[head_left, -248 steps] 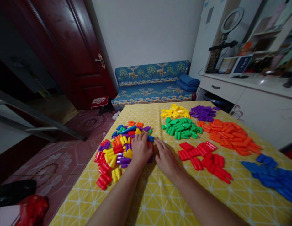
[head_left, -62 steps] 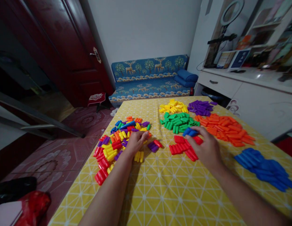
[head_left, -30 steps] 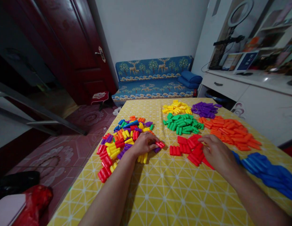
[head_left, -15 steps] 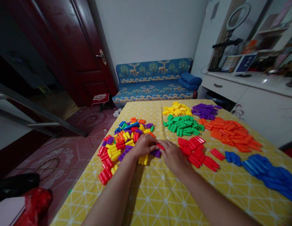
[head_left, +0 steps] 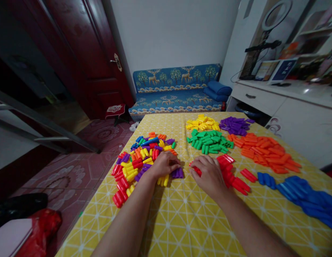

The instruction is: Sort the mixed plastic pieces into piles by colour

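Observation:
My left hand [head_left: 166,165] curls over the right side of a mixed pile of coloured plastic tube-like pieces [head_left: 137,165]. Its fingers are bent and close together; anything inside them is hidden. Just beside its fingertips lie purple pieces [head_left: 178,173], with yellow pieces [head_left: 163,180] under the wrist side. My right hand [head_left: 210,175] has its fingers closed round a red plastic piece [head_left: 197,171], low over the cloth at the left edge of the red pile [head_left: 228,170]. Part of that pile is covered by the hand.
On the yellow patterned tablecloth [head_left: 179,228] stand sorted piles: green [head_left: 209,141], yellow [head_left: 202,123], purple [head_left: 234,125], orange [head_left: 267,151] and blue [head_left: 307,194]. A blue patterned sofa [head_left: 176,94] is behind the table, and a white cabinet [head_left: 296,121] at right.
My hands were together at a red piece between the piles. Now they are apart: the right has moved right with red to the red pile, while the left stays by the mixed pile.

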The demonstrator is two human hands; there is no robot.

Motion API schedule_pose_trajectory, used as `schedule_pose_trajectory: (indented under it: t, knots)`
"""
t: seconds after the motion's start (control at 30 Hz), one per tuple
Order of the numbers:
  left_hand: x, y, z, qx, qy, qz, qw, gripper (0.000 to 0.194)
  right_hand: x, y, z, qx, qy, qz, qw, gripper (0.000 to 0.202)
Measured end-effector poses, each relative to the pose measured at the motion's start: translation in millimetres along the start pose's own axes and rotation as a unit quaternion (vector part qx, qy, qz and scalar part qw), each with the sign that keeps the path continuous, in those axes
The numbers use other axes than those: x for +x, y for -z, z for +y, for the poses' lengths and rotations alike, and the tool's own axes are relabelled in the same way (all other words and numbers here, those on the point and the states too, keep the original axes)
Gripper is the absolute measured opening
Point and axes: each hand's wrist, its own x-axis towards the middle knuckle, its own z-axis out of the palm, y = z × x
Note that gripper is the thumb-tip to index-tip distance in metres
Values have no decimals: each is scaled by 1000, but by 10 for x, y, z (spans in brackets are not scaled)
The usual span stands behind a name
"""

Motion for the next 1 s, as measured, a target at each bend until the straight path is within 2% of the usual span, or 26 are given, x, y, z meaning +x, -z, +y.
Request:
schedule_pose_trajectory:
  t: [0.17,0.23,0.3,0.37,0.47,0.53,0.7,0.93,1.0]
  knots:
    - [-5,-7,21,31,53,1,998,16,26,-7,-176,12,-14,-13,1000,8]
    - [-1,-6,20,46,68,24,996,17,44,-28,-315,50,2,-54,997,15]
    - [5,0,12,61,64,77,993,17,61,-101,-465,80,14,-112,990,25]
    - [11,8,-1,73,46,149,985,17,78,-212,-588,74,6,-143,987,29]
    - [14,5,-23,102,21,217,971,21,104,-363,-678,47,-29,-120,991,21]
    - [13,-10,-29,148,22,208,967,26,116,-408,-681,60,-62,-94,992,19]
    - [13,-36,11,256,61,105,959,25,119,-384,-631,106,-103,-77,986,22]
    - [7,50,132,215,102,84,968,19,122,-391,-596,124,-87,-74,986,27]
    - [10,111,194,199,125,59,970,20,124,-406,-585,119,-88,-75,986,27]
